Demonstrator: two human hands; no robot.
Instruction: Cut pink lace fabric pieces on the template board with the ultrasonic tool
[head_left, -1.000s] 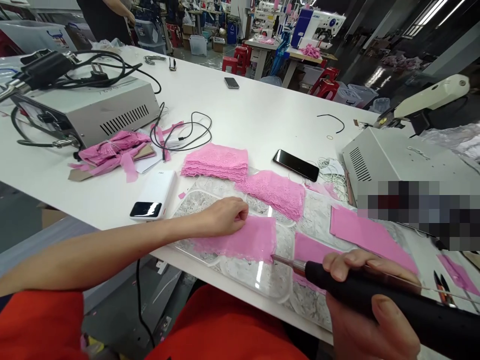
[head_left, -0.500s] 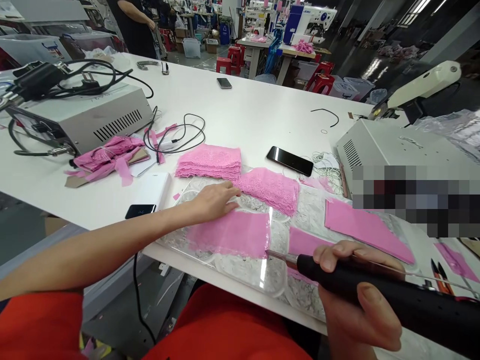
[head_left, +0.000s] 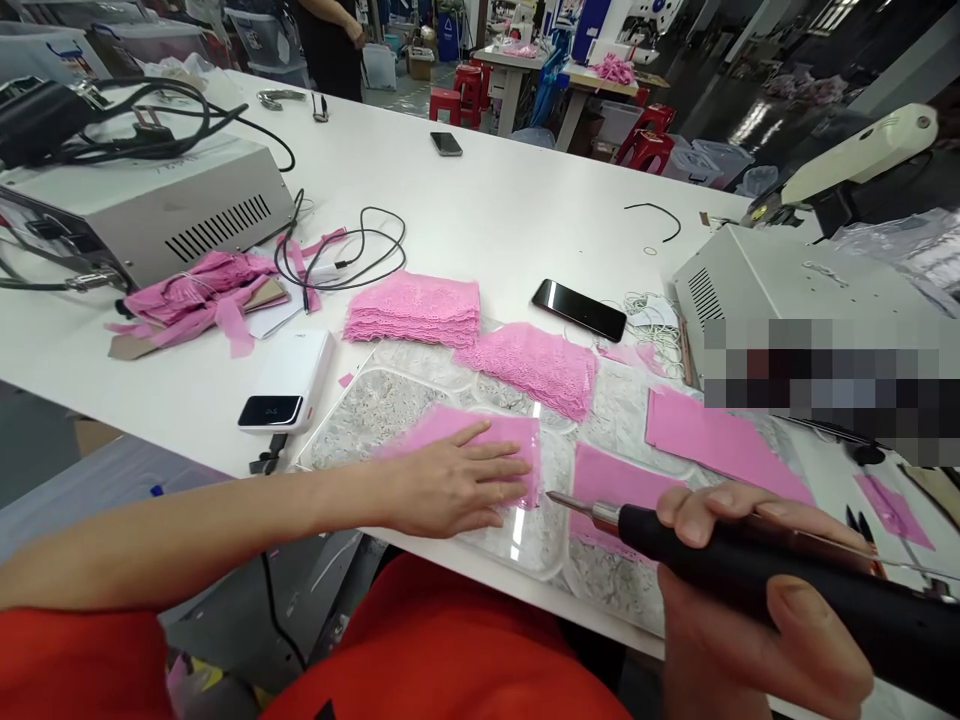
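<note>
My left hand (head_left: pixel 450 485) lies flat, fingers spread, on a pink fabric piece (head_left: pixel 427 430) set on a clear plastic template (head_left: pixel 420 385). In my right hand (head_left: pixel 750 590) is a thick black-handled tool (head_left: pixel 675 550) with a pointed metal tip. My fingers wrap round its handle. The tip points left, just off the fabric's right edge and apart from it. Another pink fabric piece (head_left: pixel 615 485) lies beneath the tool. Beyond my left hand are two stacks of pink lace-textured pieces, one on the left (head_left: pixel 412 305) and one on the right (head_left: pixel 532 365).
A smooth pink fabric stack (head_left: pixel 720 440) lies right. Grey metal boxes stand left (head_left: pixel 172 205) and right (head_left: pixel 787 290). A black phone (head_left: pixel 579 310), a looped cable (head_left: pixel 360 280), a white power bank (head_left: pixel 300 370) and pink scraps (head_left: pixel 202 290) lie around. Someone in black (head_left: pixel 330 45) stands behind the table.
My left hand has moved from the fabric's upper edge down onto its middle, fingers now spread. The tool's tip has drawn back right from the fabric's edge. The view has shifted slightly.
</note>
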